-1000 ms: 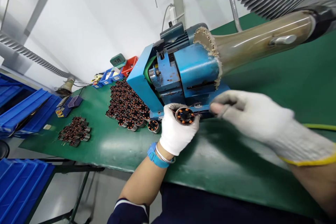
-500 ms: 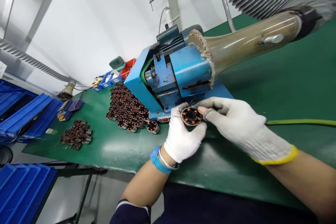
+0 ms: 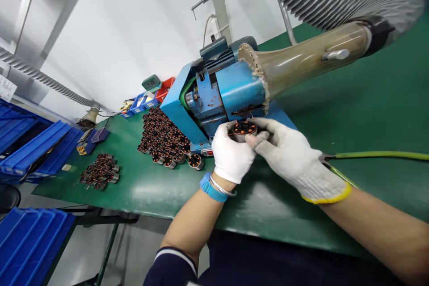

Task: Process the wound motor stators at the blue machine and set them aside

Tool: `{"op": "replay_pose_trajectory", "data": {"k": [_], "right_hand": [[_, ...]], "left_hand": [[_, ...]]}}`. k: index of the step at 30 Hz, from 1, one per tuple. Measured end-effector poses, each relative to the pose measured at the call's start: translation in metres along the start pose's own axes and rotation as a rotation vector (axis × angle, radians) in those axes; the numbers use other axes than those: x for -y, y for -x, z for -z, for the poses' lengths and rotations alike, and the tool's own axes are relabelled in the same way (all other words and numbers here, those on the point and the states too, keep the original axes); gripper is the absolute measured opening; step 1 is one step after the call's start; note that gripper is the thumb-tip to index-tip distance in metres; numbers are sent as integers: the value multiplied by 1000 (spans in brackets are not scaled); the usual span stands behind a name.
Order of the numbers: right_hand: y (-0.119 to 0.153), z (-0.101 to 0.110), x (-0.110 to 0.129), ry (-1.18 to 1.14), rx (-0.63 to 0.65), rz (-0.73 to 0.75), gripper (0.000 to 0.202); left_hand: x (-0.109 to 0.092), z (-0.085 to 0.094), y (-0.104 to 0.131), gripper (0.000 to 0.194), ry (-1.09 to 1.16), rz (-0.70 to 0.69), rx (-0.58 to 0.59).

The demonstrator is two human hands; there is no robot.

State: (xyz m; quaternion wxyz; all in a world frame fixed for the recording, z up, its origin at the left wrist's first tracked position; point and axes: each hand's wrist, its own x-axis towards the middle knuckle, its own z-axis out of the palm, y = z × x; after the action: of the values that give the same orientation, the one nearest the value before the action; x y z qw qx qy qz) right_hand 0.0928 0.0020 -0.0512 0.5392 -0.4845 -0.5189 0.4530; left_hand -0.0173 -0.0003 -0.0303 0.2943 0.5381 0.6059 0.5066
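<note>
A round motor stator (image 3: 245, 128) with copper windings and a metal rim sits between my gloved hands, just in front of the blue belt-driven machine (image 3: 241, 85). My left hand (image 3: 232, 154) is closed around its left and near side. On the right, my right hand (image 3: 279, 143) grips the stator's edge with thumb and fingers. Thin copper wire ends stick up from the stator, close to the machine's lower slot. Both gloves are white, the right one with a yellow cuff.
Many similar stators (image 3: 164, 138) crowd the green table (image 3: 144, 192) left of the machine, with a smaller pile (image 3: 100, 172) farther left. A clear suction duct (image 3: 301, 60) leads off right. Green-handled pliers (image 3: 342, 170) lie by my right wrist. Blue bins (image 3: 33, 147) stand left.
The stator has tipped from facing me to nearly level and moved slightly up toward the machine. My right hand has shifted left, closer around it, uncovering the pliers.
</note>
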Motion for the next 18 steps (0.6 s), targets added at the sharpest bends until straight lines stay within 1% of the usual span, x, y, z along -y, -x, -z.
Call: {"op": "replay_pose_trajectory", "data": {"k": [3,7,11,14,18], "right_hand": [[-6,1,1,-2,-30,-14,60],[-13,4,11,-44,-27,29,50],[-15,5,21,-89,-22,46,41],[-16,7,24,-103,-29,38,37],[-17,9,22,-114,-1,23,38]], "left_hand": [[-8,-2,-6,49,-58,-26,-9],[-17,-4,-11,45,-104,-58,-37],[-21,-8,-12,42,-127,-57,-54],[-23,-12,-12,43,-150,-61,-86],[-25,-14,-13,45,-178,-75,-116]]}}
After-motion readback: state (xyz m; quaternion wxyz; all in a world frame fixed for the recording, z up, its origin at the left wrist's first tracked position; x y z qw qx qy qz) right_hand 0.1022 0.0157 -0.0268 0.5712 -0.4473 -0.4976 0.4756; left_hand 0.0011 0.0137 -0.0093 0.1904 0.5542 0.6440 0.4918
